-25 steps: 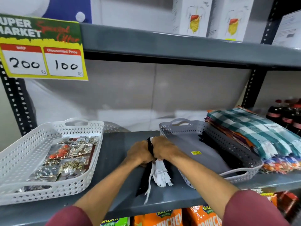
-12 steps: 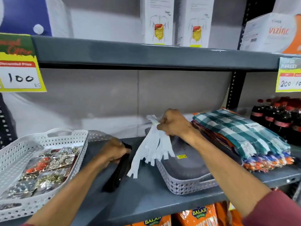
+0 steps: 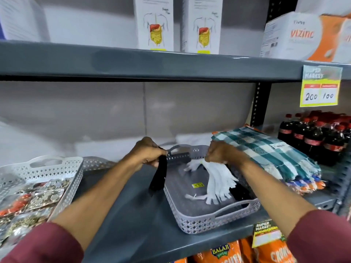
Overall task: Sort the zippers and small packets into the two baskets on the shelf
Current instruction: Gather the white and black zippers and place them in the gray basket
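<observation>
A grey basket (image 3: 212,222) stands on the dark shelf, right of centre. My right hand (image 3: 221,153) is closed on the top of a bundle of white zippers (image 3: 218,180), which lies inside the grey basket beside some black zippers (image 3: 240,192). My left hand (image 3: 149,154) grips a bundle of black zippers (image 3: 159,175) that hangs just outside the basket's left rim. A white basket (image 3: 62,186) at the far left holds several small packets (image 3: 36,198) of shiny trinkets.
A stack of folded checked cloths (image 3: 266,150) presses against the grey basket's right side. Dark soda bottles (image 3: 321,135) stand further right. The upper shelf (image 3: 171,63) carries white boxes. Snack bags (image 3: 224,253) sit on the shelf below.
My right hand has lowered the white zippers from above the rim into the grey basket. My left hand has lifted the black zippers off the shelf and moved them right, to the basket's left rim.
</observation>
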Demonstrator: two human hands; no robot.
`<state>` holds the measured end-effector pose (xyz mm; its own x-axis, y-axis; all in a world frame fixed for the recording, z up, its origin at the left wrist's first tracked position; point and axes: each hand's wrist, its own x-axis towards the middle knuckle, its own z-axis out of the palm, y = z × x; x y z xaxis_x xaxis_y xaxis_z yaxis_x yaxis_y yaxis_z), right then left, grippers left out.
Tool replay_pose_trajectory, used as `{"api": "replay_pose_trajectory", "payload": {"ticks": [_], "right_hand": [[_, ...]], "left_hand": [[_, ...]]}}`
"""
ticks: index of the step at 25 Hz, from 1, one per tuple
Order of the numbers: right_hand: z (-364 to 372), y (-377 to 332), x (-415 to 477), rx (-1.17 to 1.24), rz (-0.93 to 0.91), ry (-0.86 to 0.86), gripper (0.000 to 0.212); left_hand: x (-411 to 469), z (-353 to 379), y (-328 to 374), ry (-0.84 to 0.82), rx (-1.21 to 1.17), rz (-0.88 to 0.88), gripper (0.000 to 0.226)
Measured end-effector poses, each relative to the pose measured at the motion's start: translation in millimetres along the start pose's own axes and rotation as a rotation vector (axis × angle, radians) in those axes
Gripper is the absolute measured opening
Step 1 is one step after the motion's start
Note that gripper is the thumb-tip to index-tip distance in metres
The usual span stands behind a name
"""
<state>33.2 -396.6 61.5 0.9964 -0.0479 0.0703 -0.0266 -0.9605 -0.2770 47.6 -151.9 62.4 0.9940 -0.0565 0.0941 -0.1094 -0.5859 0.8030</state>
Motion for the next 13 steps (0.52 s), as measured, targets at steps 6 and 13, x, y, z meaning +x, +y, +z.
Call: {"api": "replay_pose_trajectory", "payload": {"ticks": [6,13], "right_hand": [[51.3,15.1,13.5,-0.001,0.105,-0.237,0.008],[55.5,9.5,12.2,0.098,0.085,-0.239,0.021]], "left_hand": [[12.2,49.1,15.5,-0.106,0.157,0.029,0.021],[5.2,102.3,9.3,-0.263,0.245,-0.016,0.029]]}}
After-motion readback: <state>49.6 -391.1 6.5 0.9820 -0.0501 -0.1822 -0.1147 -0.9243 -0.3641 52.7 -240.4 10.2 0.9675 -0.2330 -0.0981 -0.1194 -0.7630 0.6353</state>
